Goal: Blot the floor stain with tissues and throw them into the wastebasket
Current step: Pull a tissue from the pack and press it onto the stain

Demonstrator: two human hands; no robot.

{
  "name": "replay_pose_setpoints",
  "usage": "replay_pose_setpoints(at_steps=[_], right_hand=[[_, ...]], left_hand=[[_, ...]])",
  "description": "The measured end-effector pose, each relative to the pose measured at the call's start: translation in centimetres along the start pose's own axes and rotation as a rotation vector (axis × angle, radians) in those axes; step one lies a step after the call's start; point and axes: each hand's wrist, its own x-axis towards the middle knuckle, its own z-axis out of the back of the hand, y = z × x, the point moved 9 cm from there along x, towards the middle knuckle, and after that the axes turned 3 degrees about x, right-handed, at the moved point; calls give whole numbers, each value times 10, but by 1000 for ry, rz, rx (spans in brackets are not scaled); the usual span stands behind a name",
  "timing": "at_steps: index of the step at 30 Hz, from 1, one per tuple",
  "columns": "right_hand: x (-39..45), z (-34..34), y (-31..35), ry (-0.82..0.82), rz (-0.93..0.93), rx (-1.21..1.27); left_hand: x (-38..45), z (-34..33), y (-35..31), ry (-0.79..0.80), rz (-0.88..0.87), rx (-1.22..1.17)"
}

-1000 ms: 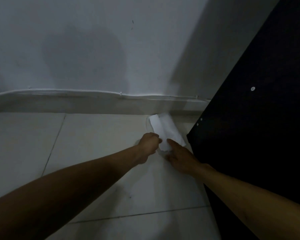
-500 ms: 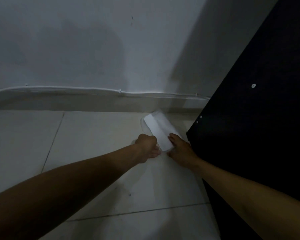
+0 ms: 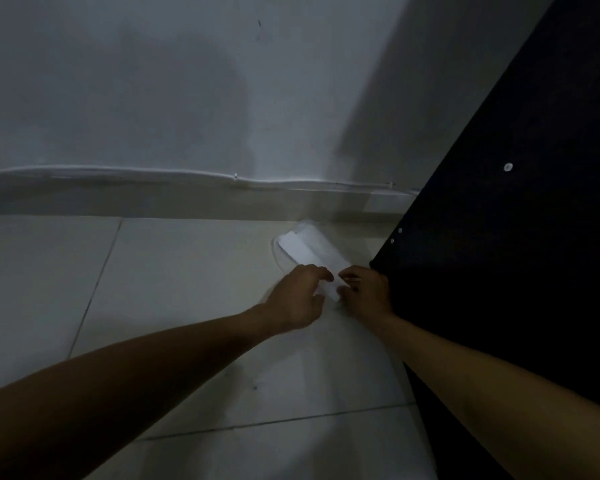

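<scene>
Both hands have closed in on the near end of the tissue since half a second ago, when the left hand was a loose fist beside it; the sheet itself lies much where it did.

Lowest in the frame, two bare forearms reach up from the bottom corners and meet just right of centre. The left hand (image 3: 297,299) has its fingers curled, fingertips on the left edge of the tissue's near end. The right hand (image 3: 364,292) pinches the same end from the right, fingers bent over it. Neither hand is clearly nearer.

Beyond the fingers, the folded white tissue (image 3: 309,252) runs up and to the left, long axis diagonal, lying flat on the pale floor tile (image 3: 187,271) over a faint wet outline, the stain (image 3: 277,256). A dark cabinet panel (image 3: 499,237) fills the right side, close beside the right hand. No wastebasket shows.
</scene>
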Motion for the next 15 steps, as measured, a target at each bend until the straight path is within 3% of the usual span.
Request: replay_pose_setpoints(at_steps=[3, 8, 15], right_hand=[[1, 8, -1, -56, -21, 32], [-5, 6, 8, -10, 68, 29], [-9, 1, 3, 55, 49, 66]], left_hand=[[0, -1, -4, -36, -137, 167], [5, 5, -15, -93, -282, 385], [19, 1, -14, -62, -243, 412]])
